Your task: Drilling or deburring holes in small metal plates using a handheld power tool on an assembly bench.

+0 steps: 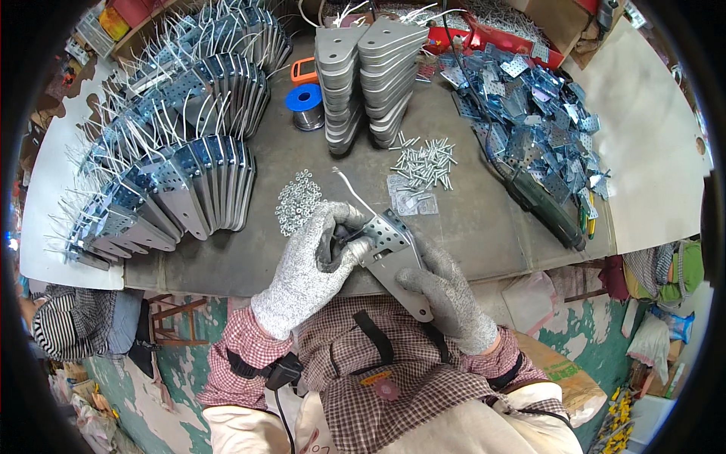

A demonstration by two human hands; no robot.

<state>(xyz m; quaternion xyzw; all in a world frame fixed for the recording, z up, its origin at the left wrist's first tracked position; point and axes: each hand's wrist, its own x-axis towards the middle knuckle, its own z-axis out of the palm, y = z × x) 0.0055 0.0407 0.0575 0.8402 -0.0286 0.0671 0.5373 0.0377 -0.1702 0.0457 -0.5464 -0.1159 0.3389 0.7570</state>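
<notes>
Both my hands wear grey speckled work gloves. A flat grey metal bracket (pixel 399 276) lies tilted between them above the table's front edge, with my right hand (pixel 446 291) gripping it along its right side. At its upper end sits a bluish perforated metal plate (pixel 388 233), from which a white wire (pixel 354 189) sticks up. My left hand (pixel 318 253) has thumb and fingers closed at the plate's left end; any small part between them is hidden. Left of the plate lies a pile of small nuts (pixel 301 203), and beyond it a heap of screws (pixel 425 163).
Rows of wired brackets (pixel 181 189) fan out at left. Plain brackets (pixel 340 83) stand stacked at the back, by a blue-rimmed solder spool (pixel 305 106). Perforated plates (pixel 529 121) heap at right, behind a dark corded power tool (pixel 541 204). A person (pixel 83 321) is at far left.
</notes>
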